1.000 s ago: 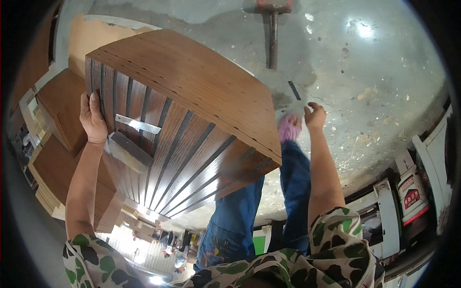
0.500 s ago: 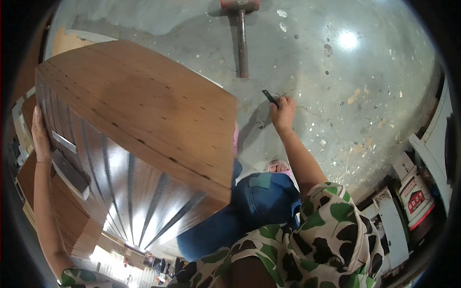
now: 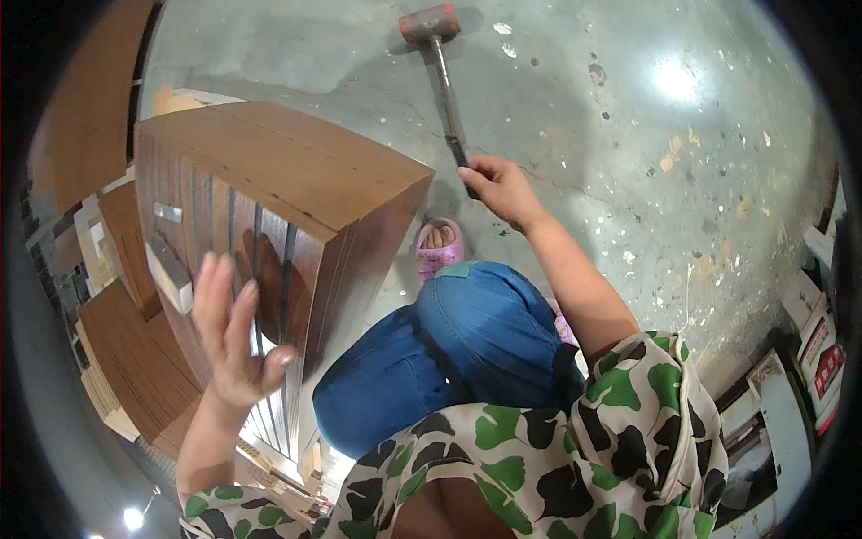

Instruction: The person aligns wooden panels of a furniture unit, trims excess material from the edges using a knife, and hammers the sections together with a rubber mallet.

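My right hand (image 3: 508, 192) grips a slim black utility knife (image 3: 459, 158), its tip pointing away from me just below the mallet's handle. Raised with fingers spread, my left hand (image 3: 235, 350) holds nothing. Behind that hand, in front of me on the left, stands a bulky brown wood-grain block (image 3: 296, 162) with dark lines down its glossy near side; whether it is a cabinet or stacked panels I cannot tell. A small light-coloured strip (image 3: 168, 212) is on its side. I cannot tell whether the left fingers touch the block.
A red-headed mallet (image 3: 429, 23) lies on the paint-spotted grey floor (image 3: 628, 171). Brown boards (image 3: 135, 350) are stacked at the left. A white container (image 3: 822, 359) stands among panels along the right edge. My foot in a pink slipper (image 3: 440, 247) is near the block.
My left hand has left the block's far left side and come nearer, fingers spread. My right hand, with the knife, has shifted left towards the mallet's handle. The view has turned.
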Demonstrator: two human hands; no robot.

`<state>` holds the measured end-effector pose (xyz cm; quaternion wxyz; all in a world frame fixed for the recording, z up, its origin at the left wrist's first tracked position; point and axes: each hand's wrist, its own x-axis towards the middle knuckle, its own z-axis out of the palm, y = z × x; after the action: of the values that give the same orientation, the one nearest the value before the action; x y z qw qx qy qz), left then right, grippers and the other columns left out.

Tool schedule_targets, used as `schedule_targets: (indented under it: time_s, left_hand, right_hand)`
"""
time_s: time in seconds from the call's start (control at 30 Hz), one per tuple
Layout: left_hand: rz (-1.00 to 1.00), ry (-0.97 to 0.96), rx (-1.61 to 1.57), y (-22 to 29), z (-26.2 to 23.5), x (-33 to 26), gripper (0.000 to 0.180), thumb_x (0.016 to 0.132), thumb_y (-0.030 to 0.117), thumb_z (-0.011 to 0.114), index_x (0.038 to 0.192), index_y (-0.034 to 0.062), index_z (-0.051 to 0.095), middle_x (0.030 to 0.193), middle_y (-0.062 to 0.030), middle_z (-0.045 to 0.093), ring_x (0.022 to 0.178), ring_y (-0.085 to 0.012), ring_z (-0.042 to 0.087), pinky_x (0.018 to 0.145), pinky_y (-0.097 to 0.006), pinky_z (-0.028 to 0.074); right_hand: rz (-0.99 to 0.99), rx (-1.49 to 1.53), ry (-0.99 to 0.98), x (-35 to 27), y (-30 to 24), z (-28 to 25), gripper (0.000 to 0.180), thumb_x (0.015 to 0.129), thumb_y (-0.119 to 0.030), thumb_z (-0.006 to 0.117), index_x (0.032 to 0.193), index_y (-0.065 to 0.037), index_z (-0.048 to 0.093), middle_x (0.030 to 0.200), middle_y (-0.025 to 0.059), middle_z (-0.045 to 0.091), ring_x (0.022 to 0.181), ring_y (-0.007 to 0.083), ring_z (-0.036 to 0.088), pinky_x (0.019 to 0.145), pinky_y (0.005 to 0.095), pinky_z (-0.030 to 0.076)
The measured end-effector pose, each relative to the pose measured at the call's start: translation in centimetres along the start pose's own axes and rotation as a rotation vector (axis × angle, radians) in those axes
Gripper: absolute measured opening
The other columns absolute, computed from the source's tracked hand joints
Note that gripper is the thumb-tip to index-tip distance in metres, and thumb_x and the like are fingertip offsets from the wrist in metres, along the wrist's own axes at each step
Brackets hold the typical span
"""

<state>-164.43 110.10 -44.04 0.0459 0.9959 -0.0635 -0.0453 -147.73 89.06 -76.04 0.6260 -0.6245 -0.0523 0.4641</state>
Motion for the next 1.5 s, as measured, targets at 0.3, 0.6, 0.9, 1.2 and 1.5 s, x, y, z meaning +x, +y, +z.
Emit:
schedule_targets:
  time_s: [0.3,0.6,0.9,1.2,1.5]
  left_hand:
    - [0.000,0.061,-0.070,-0.5,2.9,-0.1,0.074,0.088,0.055,0.049,0.136,-0.0010,0.039,0.143,-0.0285,0.030,0.133,-0.0442,0.029,0.108,-0.052,0.022]
    - [-0.015,0.090,-0.065,-0.2,2.8,0.2,0.080,0.078,0.054,0.062,0.131,-0.0018,0.042,0.141,-0.0291,0.034,0.130,-0.0458,0.034,0.105,-0.053,0.025]
    - [-0.016,0.132,-0.080,0.0,2.8,0.8,0.079,0.073,0.053,0.066,0.128,0.0006,0.046,0.137,-0.0290,0.038,0.127,-0.0459,0.038,0.104,-0.054,0.027]
    - [-0.047,0.122,-0.090,-0.1,2.5,-0.2,0.079,0.073,0.052,0.067,0.130,0.0023,0.045,0.137,-0.0283,0.038,0.127,-0.0465,0.037,0.104,-0.055,0.027]
    - [-0.025,0.117,-0.059,0.0,2.4,-0.1,0.076,0.075,0.052,0.064,0.128,-0.0004,0.046,0.137,-0.0302,0.038,0.126,-0.0478,0.038,0.104,-0.056,0.027]
  right_hand:
    - [-0.137,-0.443,0.063,1.3,0.6,2.3,0.018,0.081,-0.017,0.064,0.091,-0.002,0.067,0.083,0.0200,0.065,0.080,0.0375,0.063,0.072,0.0413,0.049]
    - [-0.162,-0.451,0.065,2.4,1.4,3.2,0.014,0.081,-0.014,0.063,0.090,-0.004,0.067,0.082,0.0199,0.065,0.079,0.0375,0.063,0.070,0.0414,0.050]
    - [-0.525,-0.433,0.147,-2.9,-6.4,4.2,0.011,0.079,-0.009,0.064,0.086,0.000,0.064,0.076,0.0194,0.061,0.074,0.0392,0.059,0.066,0.0438,0.048]
    - [-0.167,0.032,0.040,-9.0,-17.2,5.1,0.019,0.084,-0.017,0.066,0.090,0.001,0.067,0.064,0.0040,0.062,0.062,0.0049,0.053,0.055,0.0254,0.045]
    - [-0.823,-0.445,0.109,-8.7,-15.7,6.5,0.009,0.081,-0.007,0.061,0.084,0.001,0.063,0.076,0.0189,0.061,0.070,0.0353,0.059,0.066,0.0415,0.050]
